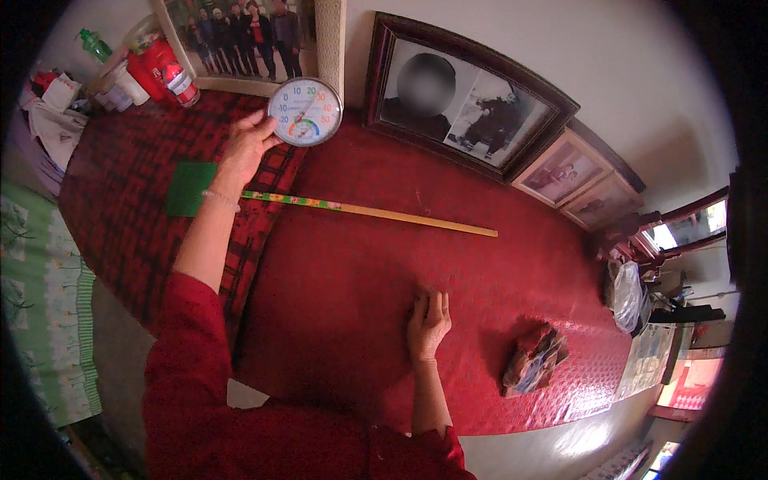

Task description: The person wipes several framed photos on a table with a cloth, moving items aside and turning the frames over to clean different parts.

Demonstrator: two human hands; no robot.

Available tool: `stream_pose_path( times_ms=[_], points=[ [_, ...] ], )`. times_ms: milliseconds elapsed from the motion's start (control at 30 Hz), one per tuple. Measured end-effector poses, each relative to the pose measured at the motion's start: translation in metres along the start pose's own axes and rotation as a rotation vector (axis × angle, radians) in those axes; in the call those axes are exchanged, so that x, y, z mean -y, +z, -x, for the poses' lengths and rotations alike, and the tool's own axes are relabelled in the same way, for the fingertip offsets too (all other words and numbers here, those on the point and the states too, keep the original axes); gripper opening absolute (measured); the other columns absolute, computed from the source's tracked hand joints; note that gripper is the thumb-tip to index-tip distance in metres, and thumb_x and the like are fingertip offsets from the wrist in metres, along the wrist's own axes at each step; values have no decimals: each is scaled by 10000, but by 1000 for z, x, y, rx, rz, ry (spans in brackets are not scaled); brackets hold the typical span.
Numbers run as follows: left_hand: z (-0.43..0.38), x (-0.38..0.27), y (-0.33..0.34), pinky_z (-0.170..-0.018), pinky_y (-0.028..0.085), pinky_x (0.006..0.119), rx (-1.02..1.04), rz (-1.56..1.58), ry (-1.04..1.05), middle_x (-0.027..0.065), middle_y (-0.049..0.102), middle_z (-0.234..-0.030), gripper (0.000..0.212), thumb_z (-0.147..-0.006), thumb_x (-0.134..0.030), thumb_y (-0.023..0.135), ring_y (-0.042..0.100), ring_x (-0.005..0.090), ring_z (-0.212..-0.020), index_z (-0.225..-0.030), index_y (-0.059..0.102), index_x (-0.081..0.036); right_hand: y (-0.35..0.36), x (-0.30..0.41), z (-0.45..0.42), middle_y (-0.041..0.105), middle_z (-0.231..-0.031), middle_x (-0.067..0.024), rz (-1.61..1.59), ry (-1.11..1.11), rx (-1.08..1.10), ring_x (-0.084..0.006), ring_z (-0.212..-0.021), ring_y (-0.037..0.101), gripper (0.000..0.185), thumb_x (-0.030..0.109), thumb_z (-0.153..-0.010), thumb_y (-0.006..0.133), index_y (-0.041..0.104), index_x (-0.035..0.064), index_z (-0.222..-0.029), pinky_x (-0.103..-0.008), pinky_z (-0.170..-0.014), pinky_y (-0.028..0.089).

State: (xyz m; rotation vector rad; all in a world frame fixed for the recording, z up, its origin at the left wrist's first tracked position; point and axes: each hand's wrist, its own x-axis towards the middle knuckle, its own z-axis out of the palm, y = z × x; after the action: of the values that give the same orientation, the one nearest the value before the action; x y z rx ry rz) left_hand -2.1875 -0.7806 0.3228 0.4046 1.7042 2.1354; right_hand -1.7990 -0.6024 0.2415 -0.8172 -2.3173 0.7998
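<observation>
My left hand (252,141) grips the left edge of a round dial thermometer-hygrometer (306,112), its face turned towards me. The dial is held at the back of the table, before a photo display. Below my left wrist lie a flat green square (186,189) and a long thin stick (414,221). One half of the stick is flower-patterned, the other plain wood-coloured. My right hand (429,321) rests at the red tabletop with bent, slightly parted fingers and no visible object in it. To its right sits a rough reddish-brown lump (534,360), perhaps a stone.
Red cloth with a black-checked part (120,210) covers the table (336,312). Framed photographs (468,96) lean against the wall. Red containers (180,84) and a green bottle (94,45) crowd the back left. A clear plastic bag (627,297) lies at the right end.
</observation>
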Motion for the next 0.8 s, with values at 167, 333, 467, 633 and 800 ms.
stream_pose_path(
  times_ms=[167,333,467,633,800],
  points=[
    [-53,13,-31,-902,522,364,4,-44,82,85,646,-1075,275,-925,-137,615,624,181,-985,-1134,605,42,-3,0,2,682,-870,-113,12,72,19,-366,-821,634,192,-5,-888,523,644,68,-1018,-452,-823,516],
    [-78,18,-44,-926,502,354,43,-104,95,89,647,-1081,298,-925,-136,610,615,170,-999,-1147,593,62,-1,1,-2,691,-876,-99,23,47,-12,-345,-809,641,180,-17,-884,527,651,65,-987,-446,-803,522],
    [-90,19,-54,-967,470,346,65,-181,89,82,640,-1126,333,-943,-154,586,594,160,-1057,-1195,574,63,-2,2,-2,699,-892,-85,39,33,-6,-317,-814,655,190,-27,-881,525,646,60,-1000,-429,-841,512],
    [-97,29,-70,-1028,419,383,140,-106,73,94,608,-1201,476,-916,-187,643,556,163,-1131,-1293,501,67,-2,11,-2,700,-902,-82,16,80,32,-291,-822,667,210,-31,-879,515,640,67,-1017,-428,-907,486],
    [-106,34,-64,-1013,458,384,-36,-123,53,111,607,-1194,470,-916,-165,645,565,185,-1133,-1298,500,66,-1,2,3,693,-890,-94,58,58,11,-299,-810,662,226,-33,-871,527,644,76,-1030,-420,-939,484]
  ],
)
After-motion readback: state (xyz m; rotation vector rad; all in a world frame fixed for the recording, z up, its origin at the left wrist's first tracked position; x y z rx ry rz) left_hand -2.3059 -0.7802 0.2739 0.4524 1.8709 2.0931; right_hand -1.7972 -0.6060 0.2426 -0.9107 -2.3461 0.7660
